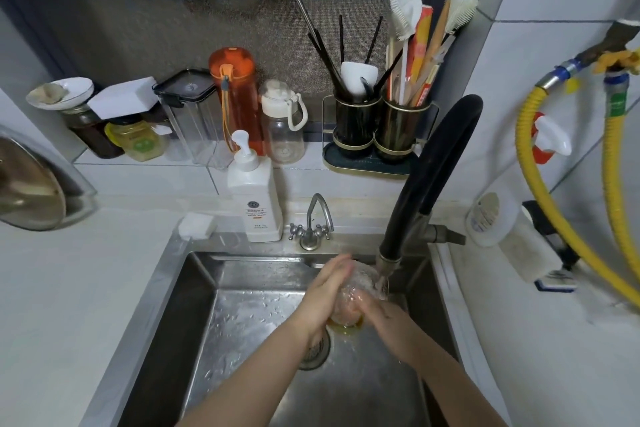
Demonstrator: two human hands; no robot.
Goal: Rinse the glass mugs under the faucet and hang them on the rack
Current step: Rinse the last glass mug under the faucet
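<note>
- Left hand (325, 295) wrapped around the left side of a glass mug (356, 291), fingers curled onto its wall; right hand (377, 314) clasps the mug's lower right side, so both are gripping it.
- Mug is held tilted over the sink (194, 305), just under the nozzle of the black faucet (426, 177) at about 1 o'clock from it; water runs onto it.
- Mug outline is blurred by water; handle not readable.
- Drain (317, 350) sits at about 7 o'clock from the mug, a yellowish patch just below the mug.
- Progress, judged: rinsing step underway on this mug; nothing hung yet as far as visible.
- No rack and no other mugs visible in view, so count done/left cannot be told.
- Soap bottle (254, 198) at 11 o'clock, on the sink rim; white sponge (196, 225) further at 10 o'clock on the table (69, 281).
</note>
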